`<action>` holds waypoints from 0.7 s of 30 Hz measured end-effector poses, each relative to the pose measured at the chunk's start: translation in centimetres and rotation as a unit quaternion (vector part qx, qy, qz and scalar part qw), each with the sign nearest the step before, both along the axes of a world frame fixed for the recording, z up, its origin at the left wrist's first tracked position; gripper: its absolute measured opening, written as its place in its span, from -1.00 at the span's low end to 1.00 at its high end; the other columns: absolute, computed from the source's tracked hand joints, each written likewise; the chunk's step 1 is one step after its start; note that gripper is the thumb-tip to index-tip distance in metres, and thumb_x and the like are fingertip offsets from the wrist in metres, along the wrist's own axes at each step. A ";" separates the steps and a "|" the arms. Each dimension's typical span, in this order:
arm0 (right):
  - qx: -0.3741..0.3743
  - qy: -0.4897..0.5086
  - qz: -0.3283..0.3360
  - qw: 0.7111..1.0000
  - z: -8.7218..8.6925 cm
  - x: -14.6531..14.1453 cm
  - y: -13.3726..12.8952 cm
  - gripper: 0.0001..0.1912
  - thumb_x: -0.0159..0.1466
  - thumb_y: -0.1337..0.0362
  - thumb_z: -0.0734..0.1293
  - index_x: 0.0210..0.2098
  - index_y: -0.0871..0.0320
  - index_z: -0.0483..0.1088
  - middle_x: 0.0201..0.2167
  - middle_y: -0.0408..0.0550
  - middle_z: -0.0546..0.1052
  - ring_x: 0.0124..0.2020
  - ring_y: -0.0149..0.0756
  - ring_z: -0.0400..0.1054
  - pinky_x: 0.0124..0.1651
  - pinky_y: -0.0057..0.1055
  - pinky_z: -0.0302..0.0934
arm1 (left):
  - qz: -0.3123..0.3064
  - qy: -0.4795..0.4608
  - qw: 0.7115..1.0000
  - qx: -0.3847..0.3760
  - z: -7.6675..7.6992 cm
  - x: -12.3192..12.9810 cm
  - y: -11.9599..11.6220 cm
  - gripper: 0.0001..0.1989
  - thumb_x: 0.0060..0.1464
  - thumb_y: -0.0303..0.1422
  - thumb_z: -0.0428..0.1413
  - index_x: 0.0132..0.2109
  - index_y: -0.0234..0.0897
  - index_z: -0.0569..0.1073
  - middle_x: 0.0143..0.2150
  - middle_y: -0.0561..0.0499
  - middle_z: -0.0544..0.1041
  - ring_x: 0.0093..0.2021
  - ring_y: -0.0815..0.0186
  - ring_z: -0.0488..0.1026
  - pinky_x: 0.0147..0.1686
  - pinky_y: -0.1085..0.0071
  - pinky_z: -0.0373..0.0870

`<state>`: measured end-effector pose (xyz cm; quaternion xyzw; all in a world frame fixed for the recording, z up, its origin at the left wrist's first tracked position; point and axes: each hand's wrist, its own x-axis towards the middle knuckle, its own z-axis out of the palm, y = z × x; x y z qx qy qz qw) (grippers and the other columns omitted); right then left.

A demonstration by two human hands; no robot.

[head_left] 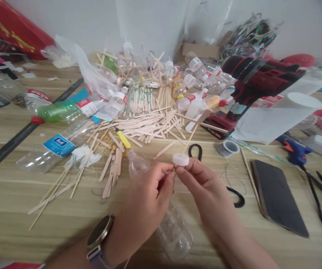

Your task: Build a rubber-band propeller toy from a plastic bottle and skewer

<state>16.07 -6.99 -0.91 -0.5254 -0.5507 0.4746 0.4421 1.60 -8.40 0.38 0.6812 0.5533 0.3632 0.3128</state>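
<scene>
A white bottle cap (180,159) is raised over the table, with a thin bamboo skewer (189,141) standing up out of it. Crossed popsicle sticks (202,118) sit at the skewer's upper end. My right hand (205,183) grips the cap, thumb below and fingers behind. Just under the cap, my left hand (155,190) is pinched around something small and brownish, mostly hidden by the fingertips. A clear plastic bottle (177,231) lies on the table beneath both hands, partly covered by them. Black scissor handles (236,198) show beside my right hand.
Loose popsicle sticks (146,125) are heaped ahead, with plastic bottles (194,63) behind. A red cordless drill (250,86) stands at right, near a phone (280,198) and a blue glue gun (295,149). More bottles (60,145) and skewers lie left.
</scene>
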 end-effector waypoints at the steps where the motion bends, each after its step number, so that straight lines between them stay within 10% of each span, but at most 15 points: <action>1: -0.001 0.002 -0.001 1.000 0.0 0.0 0.0 -0.78 0.27 0.09 0.32 -0.41 0.08 0.46 -0.29 -0.06 0.51 -0.20 -0.18 0.34 -0.08 -0.23 0.18 | 0.001 0.000 1.000 0.002 0.0 0.0 0.0 -0.83 0.26 -0.35 -0.01 -0.12 -0.22 0.46 -0.36 0.06 0.61 -0.39 0.34 0.52 -0.41 0.46 0.33; 21: 0.034 -0.035 -0.014 0.999 -0.4 0.5 0.6 -0.78 0.24 0.06 0.37 -0.30 0.07 0.50 -0.43 -0.10 0.49 -0.37 -0.24 0.34 -0.28 -0.30 0.24 | -0.048 0.002 0.999 -0.015 0.1 0.0 0.1 -0.75 0.32 -0.31 -0.10 -0.10 -0.28 0.45 -0.54 0.12 0.48 -0.57 0.40 0.39 -0.53 0.48 0.23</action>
